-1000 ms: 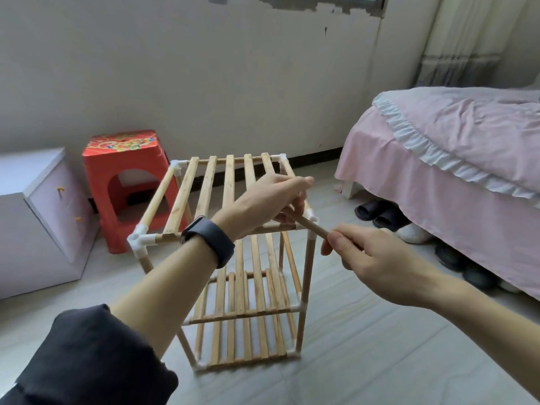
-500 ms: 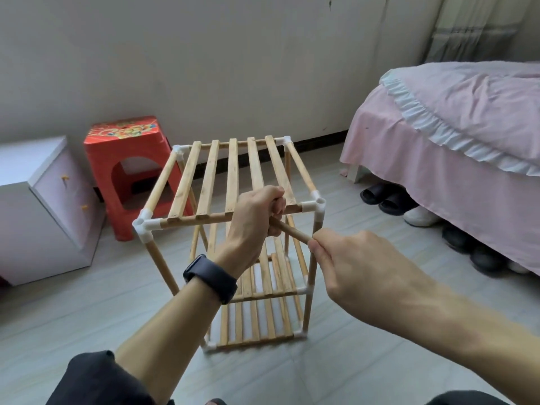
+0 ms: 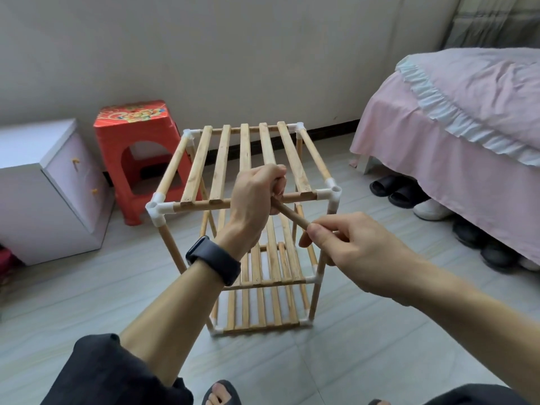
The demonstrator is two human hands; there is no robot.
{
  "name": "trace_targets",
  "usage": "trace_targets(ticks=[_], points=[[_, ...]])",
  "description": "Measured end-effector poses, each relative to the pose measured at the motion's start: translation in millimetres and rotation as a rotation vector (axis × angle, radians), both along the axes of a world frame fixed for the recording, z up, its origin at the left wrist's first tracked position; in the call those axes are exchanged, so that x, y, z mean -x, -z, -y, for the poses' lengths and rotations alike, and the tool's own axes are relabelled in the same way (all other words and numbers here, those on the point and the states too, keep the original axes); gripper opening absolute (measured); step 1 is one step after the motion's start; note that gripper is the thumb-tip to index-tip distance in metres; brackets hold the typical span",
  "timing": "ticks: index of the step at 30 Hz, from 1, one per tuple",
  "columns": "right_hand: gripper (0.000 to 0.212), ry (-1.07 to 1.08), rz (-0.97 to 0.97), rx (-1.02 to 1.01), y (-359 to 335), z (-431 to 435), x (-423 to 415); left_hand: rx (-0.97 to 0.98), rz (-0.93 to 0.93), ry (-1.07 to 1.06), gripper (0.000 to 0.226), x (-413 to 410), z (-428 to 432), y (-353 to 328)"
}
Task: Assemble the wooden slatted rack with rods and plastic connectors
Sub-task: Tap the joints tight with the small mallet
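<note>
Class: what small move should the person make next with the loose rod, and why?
Probably tip the rod upright toward the near right corner connector, which looks open on top. The rod, held by the left hand and right hand, sits in no connector yet.

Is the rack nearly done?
Nearly, it seems. Done: the rack stands on the floor, its three slatted shelves joined by white connectors. In hand: the left hand and right hand both hold one loose rod at its top front edge. Left: that rod has no place yet; the top front connectors show open sockets.
</note>
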State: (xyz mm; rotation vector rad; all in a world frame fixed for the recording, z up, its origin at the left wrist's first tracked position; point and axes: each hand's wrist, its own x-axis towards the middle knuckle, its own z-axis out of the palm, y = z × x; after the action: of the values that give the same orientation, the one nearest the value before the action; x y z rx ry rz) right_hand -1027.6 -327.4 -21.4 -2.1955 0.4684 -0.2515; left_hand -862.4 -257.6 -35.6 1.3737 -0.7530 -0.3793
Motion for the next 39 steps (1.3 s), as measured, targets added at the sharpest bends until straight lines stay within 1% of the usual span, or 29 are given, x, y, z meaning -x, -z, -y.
trace_targets(ticks=[3, 6, 7, 9, 10, 11, 12, 13, 14, 15, 16, 17, 19, 23, 25, 26, 27, 28, 29, 30, 31, 33, 36, 38, 39], points=[[0.031, 0.011, 0.030, -0.147, 7, 5, 3, -0.068, 0.109, 0.023, 0.041, -2, 3, 0], [0.034, 0.077, 0.122, -0.209, 12, 19, 16, -0.133, 0.277, 0.086, 0.040, 1, 16, -11], [0.034, 0.124, 0.151, -0.242, 13, 26, 21, -0.142, 0.309, 0.074, 0.043, 2, 23, -17], [0.034, 0.259, 0.206, -0.337, 15, 44, 31, -0.175, 0.381, -0.027, 0.049, 3, 43, -25], [0.034, 0.327, 0.234, -0.376, 15, 54, 34, -0.255, 0.440, -0.099, 0.050, 2, 56, -26], [0.034, 0.383, 0.264, -0.401, 15, 63, 37, -0.423, 0.536, -0.170, 0.054, 0, 70, -25], [0.033, 0.426, 0.290, -0.411, 15, 71, 40, -0.653, 0.638, -0.220, 0.064, -3, 84, -23], [0.032, 0.455, 0.311, -0.412, 15, 78, 42, -0.881, 0.692, -0.222, 0.079, -5, 97, -20], [0.031, 0.473, 0.321, -0.411, 16, 83, 45, -1.055, 0.686, -0.187, 0.092, -6, 109, -16], [0.031, 0.484, 0.325, -0.411, 17, 86, 48, -1.171, 0.651, -0.150, 0.098, -5, 120, -11], [0.031, 0.489, 0.325, -0.411, 19, 89, 50, -1.244, 0.622, -0.126, 0.096, -4, 128, -7], [0.031, 0.489, 0.321, -0.408, 21, 91, 52, -1.286, 0.599, -0.108, 0.086, -2, 133, -4], [0.032, 0.494, 0.307, -0.395, 24, 97, 54, -1.319, 0.598, -0.085, 0.067, -2, 138, 1], [0.032, 0.512, 0.281, -0.375, 28, 110, 51, -1.301, 0.606, 0.036, 0.048, -12, 116, -4], [0.032, 0.501, 0.266, -0.371, 32, 113, 43, -1.294, 0.655, 0.060, 0.036, -19, 93, -8], [0.032, 0.491, 0.251, -0.363, 34, 113, 39, -1.282, 0.652, 0.093, 0.039, -23, 80, -10], [0.032, 0.477, 0.236, -0.353, 37, 113, 33, -1.258, 0.605, 0.146, 0.056, -26, 65, -14], [0.032, 0.462, 0.221, -0.340, 40, 113, 28, -1.210, 0.534, 0.201, 0.083, -29, 51, -20], [0.032, 0.443, 0.205, -0.321, 42, 112, 22, -1.178, 0.459, 0.231, 0.105, -35, 37, -24], [0.031, 0.421, 0.188, -0.293, 43, 111, 17, -1.188, 0.422, 0.248, 0.118, -39, 24, -27], [0.029, 0.398, 0.174, -0.253, 45, 110, 13, -1.240, 0.446, 0.243, 0.125, -43, 13, -30], [0.022, 0.360, 0.163, -0.152, 46, 108, 10, -1.372, 0.598, 0.196, 0.128, -53, -2, -31], [0.018, 0.329, 0.116, 0.032, 47, 109, 13, -1.549, 0.842, 0.107, 0.116, -58, -16, -29], [0.017, 0.326, 0.050, 0.174, 46, 112, 17, -1.579, 0.983, 0.029, 0.107, -60, -16, -26], [0.016, 0.330, 0.029, 0.232, 45, 114, 18, -1.535, 1.036, 0.004, 0.105, -61, -12, -23]])
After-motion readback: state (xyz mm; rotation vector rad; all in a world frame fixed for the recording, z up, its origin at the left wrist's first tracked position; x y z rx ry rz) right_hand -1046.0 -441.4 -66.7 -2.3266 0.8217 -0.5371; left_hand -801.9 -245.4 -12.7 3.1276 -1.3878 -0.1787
